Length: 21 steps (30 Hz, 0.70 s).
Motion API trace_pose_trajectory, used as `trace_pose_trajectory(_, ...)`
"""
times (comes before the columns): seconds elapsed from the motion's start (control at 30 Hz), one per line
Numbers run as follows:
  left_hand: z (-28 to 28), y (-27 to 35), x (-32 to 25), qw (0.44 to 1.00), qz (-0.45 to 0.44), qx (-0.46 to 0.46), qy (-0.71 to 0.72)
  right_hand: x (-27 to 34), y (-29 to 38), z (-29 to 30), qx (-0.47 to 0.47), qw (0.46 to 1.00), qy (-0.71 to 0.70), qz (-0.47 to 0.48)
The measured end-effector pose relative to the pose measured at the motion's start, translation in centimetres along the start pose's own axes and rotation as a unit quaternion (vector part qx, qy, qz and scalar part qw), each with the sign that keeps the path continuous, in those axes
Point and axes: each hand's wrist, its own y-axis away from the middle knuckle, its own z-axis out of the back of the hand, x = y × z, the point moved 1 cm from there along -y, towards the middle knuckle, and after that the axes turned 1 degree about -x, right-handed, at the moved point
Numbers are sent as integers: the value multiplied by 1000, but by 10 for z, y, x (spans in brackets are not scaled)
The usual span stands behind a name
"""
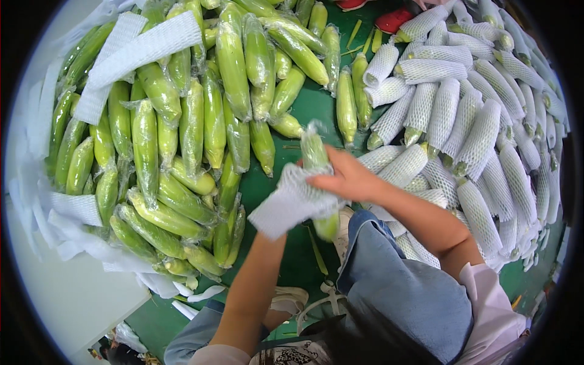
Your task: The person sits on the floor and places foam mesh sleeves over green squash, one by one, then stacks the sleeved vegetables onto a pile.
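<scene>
An ear of corn in green husk and clear plastic film [314, 148] is held up in front of me, tilted slightly. Bunched around its middle is a white foam net sleeve [285, 205], whose flat end hangs to the lower left. My right hand [344, 175] grips the ear and the gathered net from the right, thumb across the front. The ear's lower end [326, 226] shows below the net, a little blurred. My left forearm [255, 283] runs up behind the sleeve, which hides nearly all of my left hand, so its grip is not visible.
Film-wrapped corn ears [191, 118] are heaped on the left, with loose flat foam sleeves [146, 52] on top. Corn ears in foam nets [479, 137] form a large pile on the right. Green floor [262, 194] shows between. A red shoe [393, 20] stands at the far side.
</scene>
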Motion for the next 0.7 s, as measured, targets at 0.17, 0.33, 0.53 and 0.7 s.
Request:
trace_pose_trajectory(0.17, -42, 24, 73, 915, 36, -180, 360, 13, 35, 0, -39, 983, 177, 13)
trace_pose_trajectory(0.33, -87, 18, 72, 954, 126, -128, 241, -13, 13, 57, -137, 939, 306, -82)
trace_pose_trajectory(0.53, -117, 36, 69, 916, 154, -178, 325, -76, 105, 19, -109, 981, 79, -140)
trace_pose_trajectory(0.7, -121, 80, 103, 959, 212, -145, 117, -22, 158, 24, -175, 942, 172, -228)
